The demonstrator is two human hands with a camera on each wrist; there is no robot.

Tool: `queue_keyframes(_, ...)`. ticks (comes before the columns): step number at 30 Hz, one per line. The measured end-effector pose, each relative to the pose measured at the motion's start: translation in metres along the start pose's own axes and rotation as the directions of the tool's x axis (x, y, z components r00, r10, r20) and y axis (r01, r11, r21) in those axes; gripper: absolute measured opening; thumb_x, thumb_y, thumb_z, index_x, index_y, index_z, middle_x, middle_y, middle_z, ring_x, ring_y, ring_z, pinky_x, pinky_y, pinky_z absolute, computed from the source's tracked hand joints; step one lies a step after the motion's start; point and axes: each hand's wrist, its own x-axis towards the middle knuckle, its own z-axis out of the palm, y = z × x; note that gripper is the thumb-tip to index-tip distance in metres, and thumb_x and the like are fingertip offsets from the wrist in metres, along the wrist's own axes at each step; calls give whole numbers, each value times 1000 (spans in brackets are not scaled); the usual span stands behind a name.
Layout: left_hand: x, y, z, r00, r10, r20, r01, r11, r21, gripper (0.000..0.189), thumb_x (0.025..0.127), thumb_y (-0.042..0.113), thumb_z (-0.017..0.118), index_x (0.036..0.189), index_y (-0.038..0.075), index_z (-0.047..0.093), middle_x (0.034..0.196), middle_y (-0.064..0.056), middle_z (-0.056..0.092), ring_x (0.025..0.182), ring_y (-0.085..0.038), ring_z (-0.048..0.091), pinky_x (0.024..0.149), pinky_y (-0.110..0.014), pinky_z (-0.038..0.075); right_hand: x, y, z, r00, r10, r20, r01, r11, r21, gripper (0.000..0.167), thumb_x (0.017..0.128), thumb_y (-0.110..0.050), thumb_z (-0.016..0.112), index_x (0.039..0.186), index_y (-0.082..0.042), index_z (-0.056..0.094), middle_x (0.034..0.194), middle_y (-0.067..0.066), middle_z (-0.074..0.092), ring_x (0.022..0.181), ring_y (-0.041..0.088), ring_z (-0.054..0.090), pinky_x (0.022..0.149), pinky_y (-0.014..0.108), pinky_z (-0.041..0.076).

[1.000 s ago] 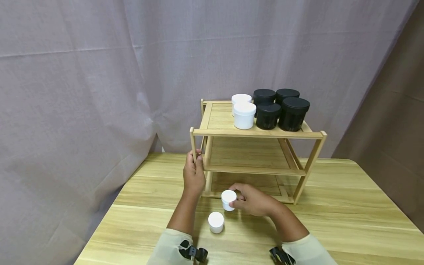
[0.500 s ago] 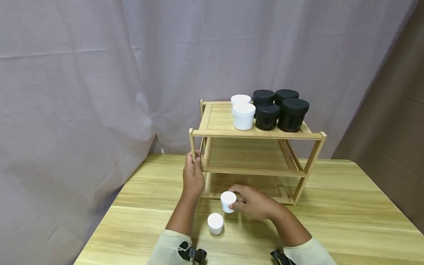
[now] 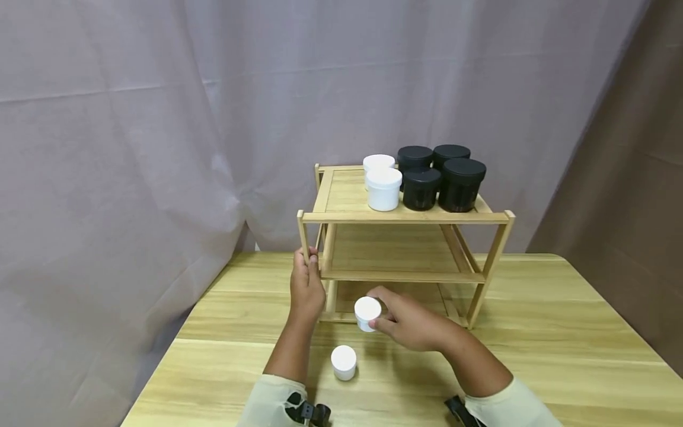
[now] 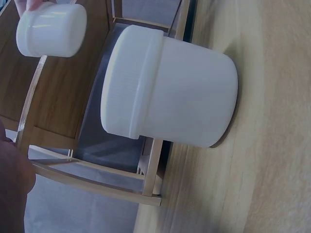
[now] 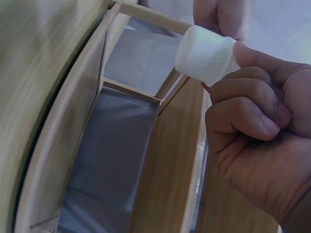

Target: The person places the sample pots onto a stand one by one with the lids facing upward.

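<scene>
A small white lidded jar [image 3: 367, 313] is pinched between the thumb and fingers of my right hand [image 3: 413, 323], held above the table before the rack's lower shelf. In the right wrist view the same jar [image 5: 204, 54] appears tilted by the camera, with the other fingers curled under. My left hand [image 3: 307, 287] grips the left front post of the wooden rack [image 3: 405, 276]. Nearer me, a second small white jar [image 3: 344, 362] stands upright on the table; it looms large in the left wrist view as a white jar [image 4: 170, 87].
On the rack's top shelf stand two white jars [image 3: 383, 193] at the left and several black jars [image 3: 462, 188] to their right. The wooden table [image 3: 555, 344] extends to both sides. A grey curtain [image 3: 160, 148] hangs behind.
My right hand has raised the small white jar slightly off its earlier height. The left hand keeps its grip on the post. The whole head view has shifted a little.
</scene>
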Motion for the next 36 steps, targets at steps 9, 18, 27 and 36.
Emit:
queue_keyframes(9,1,2,-2,1000,20,10,-20,999,38,20,117,13,43,127,-1,53,91,-10,50,80,-18,45,77,-30,42,-1,-18,-12,1000,-1,10,1,999,-36,42,108,-18,68,144,-2,53,103,2,75,78,7,64,68,26,51)
queue_keyframes(18,3,1,-4,1000,-8,14,7,998,68,20,117,12,43,127,-3,53,88,-4,48,78,-18,44,75,-30,42,-4,-43,-26,1000,-13,5,13,1000,-21,46,108,-20,70,146,-2,54,88,-1,71,66,8,58,57,26,49)
queue_keyframes(27,6,4,-2,1000,-11,0,11,997,75,19,117,13,44,126,0,53,87,-3,47,80,-19,46,79,-35,43,-3,-66,-48,999,-47,28,47,999,-8,37,107,-19,71,139,-5,58,94,3,74,67,10,61,56,27,50)
queue_keyframes(36,3,3,-2,1000,-8,16,7,998,64,14,117,12,44,123,3,53,86,-3,47,77,-18,45,73,-30,43,-1,-74,-58,999,-15,33,15,1000,-6,41,106,-21,74,140,-3,59,63,-7,53,52,7,39,48,23,35)
